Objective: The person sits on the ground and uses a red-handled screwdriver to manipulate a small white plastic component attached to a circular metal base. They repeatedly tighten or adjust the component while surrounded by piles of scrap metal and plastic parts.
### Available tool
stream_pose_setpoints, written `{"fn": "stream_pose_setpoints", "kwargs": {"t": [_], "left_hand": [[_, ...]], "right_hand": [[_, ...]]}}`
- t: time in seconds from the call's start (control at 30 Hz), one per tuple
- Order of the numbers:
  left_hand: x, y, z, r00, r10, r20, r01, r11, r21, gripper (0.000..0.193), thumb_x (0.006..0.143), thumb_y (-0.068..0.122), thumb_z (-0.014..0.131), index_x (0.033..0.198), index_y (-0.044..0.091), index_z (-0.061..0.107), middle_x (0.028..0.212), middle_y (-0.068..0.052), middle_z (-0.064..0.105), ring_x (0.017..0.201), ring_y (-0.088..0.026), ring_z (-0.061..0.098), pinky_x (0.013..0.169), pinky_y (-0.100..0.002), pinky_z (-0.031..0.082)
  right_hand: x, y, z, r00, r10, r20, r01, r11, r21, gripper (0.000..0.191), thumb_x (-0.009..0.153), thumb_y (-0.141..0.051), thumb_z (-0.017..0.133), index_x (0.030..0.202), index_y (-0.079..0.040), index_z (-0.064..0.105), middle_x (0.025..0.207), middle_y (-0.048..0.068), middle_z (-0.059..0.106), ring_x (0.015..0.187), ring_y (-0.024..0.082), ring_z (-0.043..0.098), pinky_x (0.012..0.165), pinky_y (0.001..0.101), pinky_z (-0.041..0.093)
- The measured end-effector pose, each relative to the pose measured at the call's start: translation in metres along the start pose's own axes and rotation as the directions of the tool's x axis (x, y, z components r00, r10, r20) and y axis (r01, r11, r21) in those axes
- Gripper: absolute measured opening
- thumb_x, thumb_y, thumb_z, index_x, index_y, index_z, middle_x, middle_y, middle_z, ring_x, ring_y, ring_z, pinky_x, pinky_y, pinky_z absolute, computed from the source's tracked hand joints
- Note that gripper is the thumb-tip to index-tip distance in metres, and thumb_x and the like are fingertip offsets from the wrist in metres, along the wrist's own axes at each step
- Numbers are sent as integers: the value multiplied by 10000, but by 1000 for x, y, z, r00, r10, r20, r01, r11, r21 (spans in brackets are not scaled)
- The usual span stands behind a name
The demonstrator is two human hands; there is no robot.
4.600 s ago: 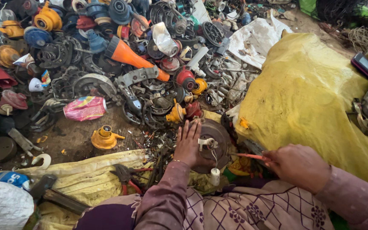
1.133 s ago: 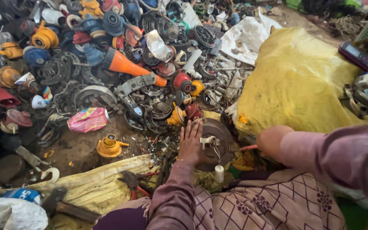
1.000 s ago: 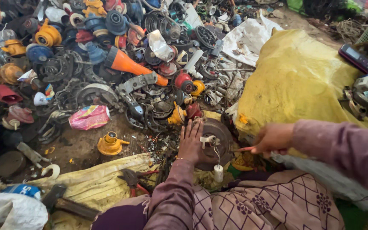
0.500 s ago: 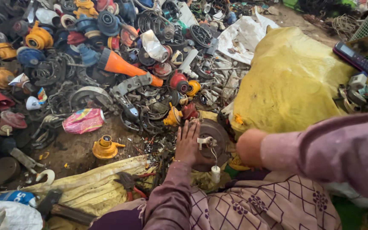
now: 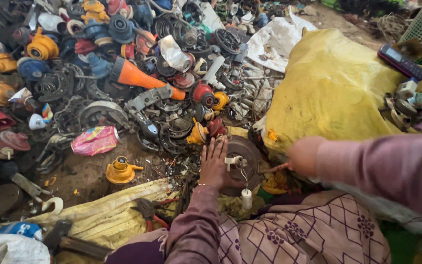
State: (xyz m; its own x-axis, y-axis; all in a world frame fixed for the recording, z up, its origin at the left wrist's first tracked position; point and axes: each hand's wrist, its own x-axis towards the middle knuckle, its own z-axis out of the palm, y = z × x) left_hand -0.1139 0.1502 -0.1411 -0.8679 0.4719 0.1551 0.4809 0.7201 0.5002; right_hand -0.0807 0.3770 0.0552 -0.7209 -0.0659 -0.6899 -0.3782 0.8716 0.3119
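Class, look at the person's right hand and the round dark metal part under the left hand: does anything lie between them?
Nothing visible does. The left hand lies flat on the round metal part. The right hand is just beside its right edge, holding a thin red-handled tool that points toward the part across a short open gap.

Two hands are seen: the left hand [image 5: 214, 164] and the right hand [image 5: 303, 155]. One round metal disc [image 5: 246, 152], one orange cone [image 5: 140, 78], one phone [image 5: 400, 61], one yellow sack [image 5: 335, 90], one pink wrapper [image 5: 95, 140] and one pair of pliers [image 5: 148, 211] are counted. The heaped scrap parts [image 5: 123, 63] cannot be counted.
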Motion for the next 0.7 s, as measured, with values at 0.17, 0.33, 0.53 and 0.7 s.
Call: {"fn": "stream_pose_setpoints", "kwargs": {"t": [0.17, 0.33, 0.53, 0.7], "left_hand": [[1, 1, -3, 1000, -10, 22, 10, 1000, 11, 1534, 417, 701, 930, 1593, 43, 198, 1661, -117, 246, 1570, -328, 107, 1261, -503, 72], [2, 1, -7, 999, -12, 30, 12, 1000, 5, 1546, 400, 703, 932, 1596, 57, 194, 1663, -109, 240, 1567, -321, 103, 1264, -492, 70], [2, 4, -8, 999, 21, -26, -20, 1000, 20, 1540, 413, 684, 938, 1606, 55, 195, 1669, -98, 250, 1567, -316, 111, 1252, -501, 81], [1, 7, -13, 1000, -2, 17, 1, 1000, 17, 1551, 403, 676, 945, 1597, 51, 178, 1666, -93, 237, 1569, -318, 95, 1260, -508, 69]], "right_hand": [[-20, -12, 22, 718, -667, -199, 304, 558, -772, 315, 993, -275, 683, 1016, 31, 751, 843, 83, 679, 712, 204, 664, 525, 347, 542], [-27, 8, 2, 968, 156, -197, 2, 778, 628, 395, 907, -497, 643, 997, -128, 752, 856, 109, 689, 773, 293, 719, 605, 403, 605], [-18, 14, 26, 953, -5, -303, 109, 939, 327, 173, 885, -306, 679, 914, -180, 794, 880, 83, 711, 813, 285, 694, 668, 415, 552], [-19, -2, 64, 607, -661, -442, 478, 747, -462, 105, 825, -151, 686, 878, -91, 754, 1028, 104, 662, 925, 284, 699, 695, 386, 581]]}}
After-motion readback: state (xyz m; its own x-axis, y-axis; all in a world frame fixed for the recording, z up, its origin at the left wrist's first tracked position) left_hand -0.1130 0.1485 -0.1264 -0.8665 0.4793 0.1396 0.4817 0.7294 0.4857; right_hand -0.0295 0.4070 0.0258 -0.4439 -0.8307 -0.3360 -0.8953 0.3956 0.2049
